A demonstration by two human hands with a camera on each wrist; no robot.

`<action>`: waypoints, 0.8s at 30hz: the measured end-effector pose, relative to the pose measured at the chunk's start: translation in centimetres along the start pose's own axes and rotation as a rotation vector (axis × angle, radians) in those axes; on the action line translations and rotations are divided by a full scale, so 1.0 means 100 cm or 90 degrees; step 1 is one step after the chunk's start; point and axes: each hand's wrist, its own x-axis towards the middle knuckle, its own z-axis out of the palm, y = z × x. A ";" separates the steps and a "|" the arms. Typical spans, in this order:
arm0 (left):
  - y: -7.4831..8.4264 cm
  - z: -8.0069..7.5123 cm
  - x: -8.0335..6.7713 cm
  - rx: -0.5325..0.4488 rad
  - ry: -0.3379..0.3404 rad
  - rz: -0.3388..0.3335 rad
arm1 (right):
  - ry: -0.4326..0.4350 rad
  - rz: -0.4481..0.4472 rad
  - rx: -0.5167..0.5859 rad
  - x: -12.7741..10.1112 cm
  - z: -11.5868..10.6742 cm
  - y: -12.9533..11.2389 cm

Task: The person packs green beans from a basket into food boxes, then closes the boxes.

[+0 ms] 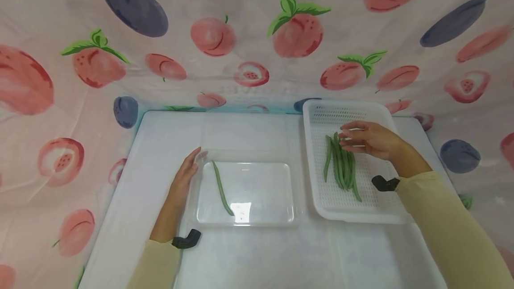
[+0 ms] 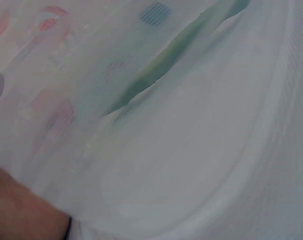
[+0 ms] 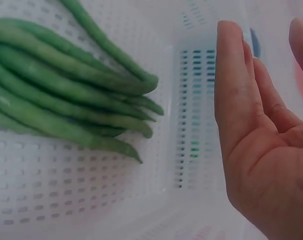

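Several green beans (image 1: 342, 166) lie bunched lengthwise in the white perforated basket (image 1: 321, 115), which sits at the right rear of the white surface (image 1: 257, 258). The right hand (image 1: 371, 139) hovers over the far ends of the bunch, its grip apart with fingers straight and holding nothing; the wrist view shows the open palm (image 3: 261, 150) just beside the bean tips (image 3: 136, 100), not touching them. One single green bean (image 1: 221, 188) lies alone in the clear plastic tray (image 1: 281, 217) near the middle of the surface, along the tray's left side. The left hand (image 1: 182, 182) rests against the tray's left edge, fingers straight and relaxed, its grip apart and empty. Both arms wear pale yellow sleeves (image 1: 449, 226). A cloth printed with peaches (image 1: 297, 30) hangs behind the rear edge and along both sides.
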 end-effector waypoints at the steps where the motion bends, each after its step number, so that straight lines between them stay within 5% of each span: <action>1: 0.000 0.000 0.000 -0.001 0.000 -0.001 | 0.006 0.007 -0.007 0.002 -0.002 0.002; 24: -0.001 0.000 0.000 0.002 0.002 0.013 | 0.072 0.128 -0.165 0.036 -0.013 0.041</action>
